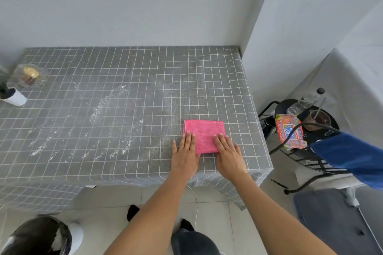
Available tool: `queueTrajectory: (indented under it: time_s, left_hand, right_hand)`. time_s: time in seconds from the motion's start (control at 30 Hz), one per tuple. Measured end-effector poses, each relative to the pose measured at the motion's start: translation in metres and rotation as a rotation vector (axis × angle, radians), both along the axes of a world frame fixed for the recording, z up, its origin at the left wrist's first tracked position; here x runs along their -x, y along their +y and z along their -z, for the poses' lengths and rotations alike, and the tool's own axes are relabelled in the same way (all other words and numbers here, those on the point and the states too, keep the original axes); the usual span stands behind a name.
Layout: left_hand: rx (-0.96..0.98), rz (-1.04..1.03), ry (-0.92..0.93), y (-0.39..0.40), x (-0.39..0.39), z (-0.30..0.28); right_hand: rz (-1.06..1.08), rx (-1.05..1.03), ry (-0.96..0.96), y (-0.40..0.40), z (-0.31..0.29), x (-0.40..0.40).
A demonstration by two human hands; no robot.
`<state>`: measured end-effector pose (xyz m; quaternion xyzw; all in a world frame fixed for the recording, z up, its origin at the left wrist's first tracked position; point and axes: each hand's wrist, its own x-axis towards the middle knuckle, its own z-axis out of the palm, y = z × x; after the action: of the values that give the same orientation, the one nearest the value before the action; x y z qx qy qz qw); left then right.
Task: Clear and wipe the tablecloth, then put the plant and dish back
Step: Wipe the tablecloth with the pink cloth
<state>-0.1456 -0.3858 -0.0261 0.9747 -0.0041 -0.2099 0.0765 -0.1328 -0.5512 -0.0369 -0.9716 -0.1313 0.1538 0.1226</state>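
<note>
A folded pink cloth (205, 133) lies on the grey checked tablecloth (145, 80) near its front right corner. My left hand (185, 154) lies flat with straight fingers on the cloth's left edge. My right hand (228, 154) presses flat on its lower right part. White crumbs or powder (107, 122) streak the middle and left of the tablecloth. At the far left stand a glass dish (30, 75) holding something yellow and a small plant in a white pot (13, 97), partly cut off by the frame.
A black wire side table (306, 147) stands right of the table, carrying a colourful wipes packet (290, 130), glasses and a blue cloth (352, 157). A bin lined with a black bag (39, 238) sits on the floor at lower left. Walls close the back and right.
</note>
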Motion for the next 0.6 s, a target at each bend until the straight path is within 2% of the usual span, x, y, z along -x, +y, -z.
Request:
queueTrajectory:
  time_s: [0.37,0.6]
  left_hand:
    - [-0.034,-0.031,-0.163,0.008,-0.013,-0.02]
    - [-0.084,-0.088,-0.27,0.052,-0.026,-0.055]
  right_hand:
    - [-0.008,-0.004,-0.07,0.01,-0.026,-0.01]
    - [-0.073,-0.042,-0.172,0.055,-0.065,-0.039]
